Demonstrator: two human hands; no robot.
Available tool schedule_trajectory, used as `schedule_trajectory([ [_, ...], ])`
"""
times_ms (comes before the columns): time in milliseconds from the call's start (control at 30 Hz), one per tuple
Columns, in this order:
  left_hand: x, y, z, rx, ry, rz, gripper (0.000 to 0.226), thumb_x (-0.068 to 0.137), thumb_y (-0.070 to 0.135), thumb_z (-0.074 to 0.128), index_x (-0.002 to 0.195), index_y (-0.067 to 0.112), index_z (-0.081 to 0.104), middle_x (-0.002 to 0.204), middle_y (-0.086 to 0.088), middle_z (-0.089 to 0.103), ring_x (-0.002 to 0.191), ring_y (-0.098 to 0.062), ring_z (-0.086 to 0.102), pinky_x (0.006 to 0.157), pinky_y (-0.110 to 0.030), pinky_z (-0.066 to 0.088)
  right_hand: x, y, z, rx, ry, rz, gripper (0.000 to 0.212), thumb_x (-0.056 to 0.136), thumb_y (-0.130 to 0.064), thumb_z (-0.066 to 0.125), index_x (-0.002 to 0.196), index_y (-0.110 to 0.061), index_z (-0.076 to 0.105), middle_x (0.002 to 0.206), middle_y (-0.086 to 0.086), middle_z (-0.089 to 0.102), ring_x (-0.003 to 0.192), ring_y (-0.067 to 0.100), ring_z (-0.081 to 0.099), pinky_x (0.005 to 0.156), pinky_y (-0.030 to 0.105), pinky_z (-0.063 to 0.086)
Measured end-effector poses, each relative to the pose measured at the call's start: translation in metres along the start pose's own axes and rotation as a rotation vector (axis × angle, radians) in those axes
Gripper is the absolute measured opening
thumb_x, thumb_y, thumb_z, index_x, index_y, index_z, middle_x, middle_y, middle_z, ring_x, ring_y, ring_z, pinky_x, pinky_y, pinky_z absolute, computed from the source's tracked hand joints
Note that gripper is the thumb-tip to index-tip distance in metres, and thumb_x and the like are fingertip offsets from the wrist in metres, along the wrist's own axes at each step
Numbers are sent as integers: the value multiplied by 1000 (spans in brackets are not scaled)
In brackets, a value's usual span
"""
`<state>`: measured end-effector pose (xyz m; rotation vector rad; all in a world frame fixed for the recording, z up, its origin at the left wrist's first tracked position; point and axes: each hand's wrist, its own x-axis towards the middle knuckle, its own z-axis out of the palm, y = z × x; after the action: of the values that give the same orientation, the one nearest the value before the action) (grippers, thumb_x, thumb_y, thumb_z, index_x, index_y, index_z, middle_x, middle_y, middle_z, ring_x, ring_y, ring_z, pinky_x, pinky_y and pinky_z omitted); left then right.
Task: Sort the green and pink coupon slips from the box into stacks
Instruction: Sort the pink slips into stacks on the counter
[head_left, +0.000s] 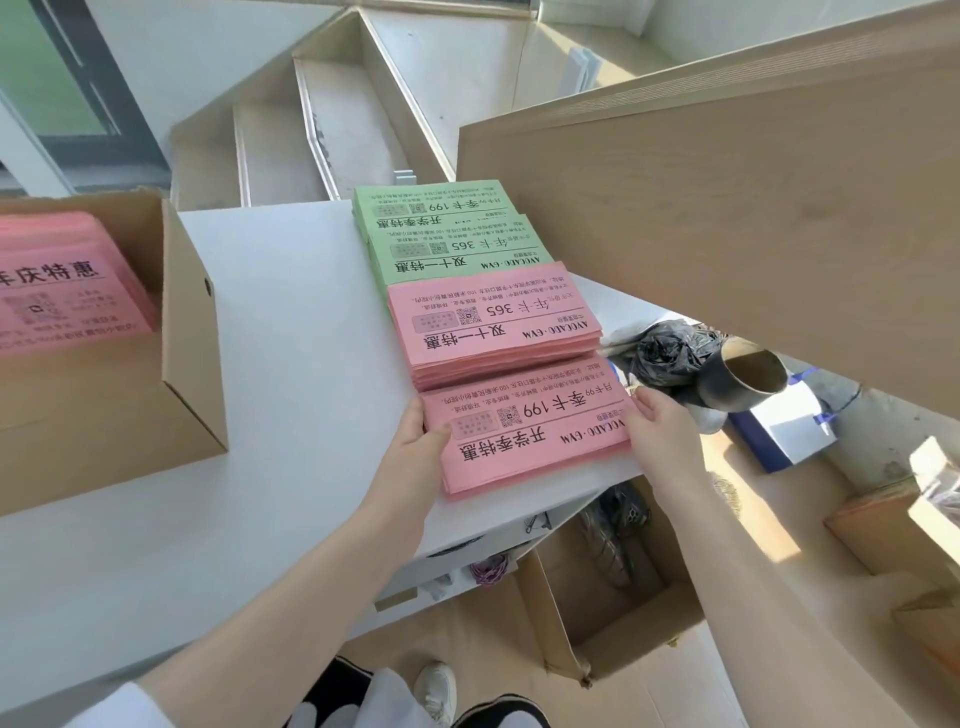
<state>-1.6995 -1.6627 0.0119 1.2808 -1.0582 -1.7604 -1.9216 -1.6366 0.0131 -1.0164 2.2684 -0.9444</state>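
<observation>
Four coupon stacks lie in a row on the white table. The farthest is a green stack, then a second green stack, then a thick pink stack. The nearest pink stack sits at the table's front edge. My left hand grips its left end, thumb on top. My right hand holds its right end, fingers against the edge. At the left, a cardboard box holds more pink slips.
A tall wooden panel stands right of the stacks. Below the table's right edge are an open cardboard box, a black plastic bag, a dark tube and a blue-and-white box. My shoes show on the floor.
</observation>
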Motion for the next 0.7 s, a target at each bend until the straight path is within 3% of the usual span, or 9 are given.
schedule_trajectory([
  [67, 2, 1, 1, 1, 9, -14, 42, 100, 6, 30, 131, 33, 38, 118, 19, 56, 110, 0, 52, 92, -20, 37, -1, 4, 1, -103, 9, -40, 29, 94, -14, 43, 117, -14, 60, 108, 3, 64, 102, 25, 56, 83, 34, 41],
  [200, 5, 0, 3, 63, 16, -26, 49, 99, 9, 33, 142, 30, 30, 135, 13, 50, 122, -7, 48, 107, -30, 34, 0, 6, -1, -260, -39, -98, 27, 93, -18, 45, 116, -14, 59, 111, 10, 64, 98, 27, 54, 77, 31, 38],
  [300, -3, 6, 4, 71, 42, 16, 40, 97, 6, 35, 131, 28, 39, 126, 17, 53, 104, 11, 51, 83, -5, 41, -5, -1, -1, -504, 23, -261, 40, 89, -24, 54, 126, -8, 51, 138, 12, 46, 131, 28, 34, 106, 39, 27],
  [333, -8, 9, 3, 96, 65, 46, 39, 96, 6, 36, 127, 30, 38, 128, 19, 49, 105, 13, 47, 85, -3, 36, -10, -7, 2, -523, 77, -380, 43, 88, -24, 56, 128, -8, 51, 142, 10, 42, 137, 27, 26, 111, 39, 20],
  [400, -16, 13, -5, 183, 128, 135, 42, 94, 5, 39, 130, 28, 40, 131, 16, 45, 117, 5, 39, 94, -11, 29, -20, -26, 13, -441, 80, -638, 35, 85, -17, 61, 118, -6, 59, 135, 11, 49, 135, 29, 31, 111, 36, 19],
  [467, -24, 19, -21, 211, 192, 219, 32, 91, 0, 41, 109, 22, 57, 113, 13, 59, 110, -3, 52, 88, -13, 38, -32, -52, 30, -337, -77, -782, 26, 83, -13, 63, 108, -6, 64, 129, 10, 54, 130, 27, 38, 109, 29, 20],
  [533, -34, 28, -43, 211, 262, 297, 33, 88, -5, 41, 89, 18, 64, 92, 9, 67, 88, -6, 64, 80, -15, 45, -43, -80, 52, -265, -270, -859, 22, 83, -11, 64, 104, -8, 65, 128, 8, 53, 129, 24, 37, 106, 22, 17],
  [600, -45, 40, -72, 239, 337, 362, 34, 87, -7, 42, 81, 16, 65, 84, 7, 68, 74, -5, 64, 74, -15, 48, -53, -107, 75, -205, -370, -933, 19, 83, -13, 61, 101, -10, 66, 127, 6, 54, 127, 23, 39, 101, 17, 20],
  [700, -60, 55, -122, 278, 443, 442, 33, 87, -7, 43, 78, 15, 66, 76, 4, 68, 70, -10, 64, 68, -15, 48, -70, -147, 108, -118, -462, -994, 15, 86, -11, 60, 99, -13, 66, 125, 1, 55, 121, 19, 45, 93, 15, 24],
])
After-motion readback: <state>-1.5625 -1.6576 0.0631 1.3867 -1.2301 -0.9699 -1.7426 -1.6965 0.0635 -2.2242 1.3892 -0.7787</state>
